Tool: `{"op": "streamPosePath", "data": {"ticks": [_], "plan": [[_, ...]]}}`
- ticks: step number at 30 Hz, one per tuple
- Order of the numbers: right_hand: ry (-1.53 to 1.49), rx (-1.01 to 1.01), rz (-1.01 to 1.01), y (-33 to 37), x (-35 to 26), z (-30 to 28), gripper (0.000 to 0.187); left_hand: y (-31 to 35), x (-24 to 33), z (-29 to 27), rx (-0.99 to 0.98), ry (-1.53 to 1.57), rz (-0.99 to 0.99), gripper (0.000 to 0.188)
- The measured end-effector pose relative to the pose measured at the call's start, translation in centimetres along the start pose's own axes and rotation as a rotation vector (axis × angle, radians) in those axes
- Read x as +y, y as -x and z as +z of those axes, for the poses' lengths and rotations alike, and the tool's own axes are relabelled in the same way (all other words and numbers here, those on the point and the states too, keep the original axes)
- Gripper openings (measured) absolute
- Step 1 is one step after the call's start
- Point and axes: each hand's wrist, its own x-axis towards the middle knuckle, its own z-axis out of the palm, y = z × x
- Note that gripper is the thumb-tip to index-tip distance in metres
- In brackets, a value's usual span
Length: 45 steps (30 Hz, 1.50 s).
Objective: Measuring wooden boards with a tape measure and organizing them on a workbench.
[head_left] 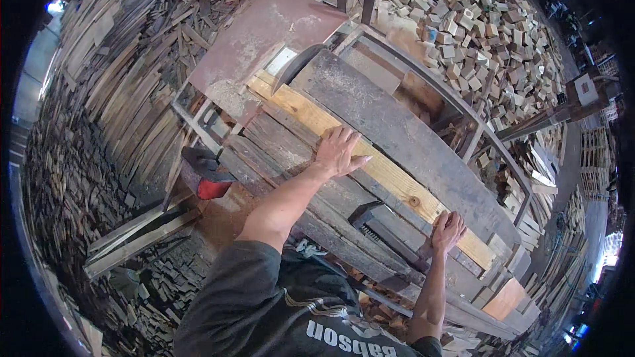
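Note:
A long, pale wooden board (390,175) with a dark knot lies slantwise along the table saw's worn top (403,139). Its far end reaches a round saw blade (296,71) that stands up through the table. My left hand (338,152) rests on the middle of the board, fingers and thumb apart, a stretch short of the blade. Farther back toward the board's right end, my right hand (450,231) has its fingers curled over the board. What its fingertips touch underneath is hidden.
A brown sheet (264,39) covered in sawdust sits beyond the blade. Small offcut blocks (473,46) are heaped at the far right, thin wood strips (126,73) at the left. A dark metal piece (380,225) lies on the near side of the table, beside a loose block (504,299).

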Motion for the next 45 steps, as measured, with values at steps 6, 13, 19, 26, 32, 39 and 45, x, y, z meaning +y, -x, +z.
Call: {"op": "streamPosePath", "data": {"ticks": [6, 13, 19, 26, 32, 39, 45], "plan": [[-0.022, 0.05, -0.02, 0.1, -0.4, -0.1, 0.041, -0.1, -0.1, -0.1, 0.004, 0.014, -0.005, 0.07], [-0.025, 0.084, -0.016, 0.2, -0.3, -0.1, 0.039, -0.1, 0.1, -0.1, -0.018, 0.014, -0.008, 0.069], [-0.034, 0.121, -0.037, 0.3, -0.5, 0.0, 0.037, 0.0, 0.0, -0.1, -0.036, 0.019, -0.014, 0.069], [-0.028, 0.137, -0.035, 0.6, -0.3, 0.5, 0.039, 0.5, 0.1, 0.1, 0.003, 0.025, -0.011, 0.068], [-0.015, 0.076, 0.005, 0.6, -0.6, 0.0, 0.04, 0.4, 0.1, -0.3, -0.007, 0.025, -0.006, 0.067], [-0.02, 0.078, -0.016, 0.5, -0.7, -0.6, 0.037, 0.2, 0.5, -1.1, -0.006, 0.048, -0.017, 0.067], [-0.01, 0.03, -0.002, 0.3, -1.3, -1.5, 0.037, 0.0, 0.2, -1.0, -0.002, 0.047, -0.02, 0.067]]}}
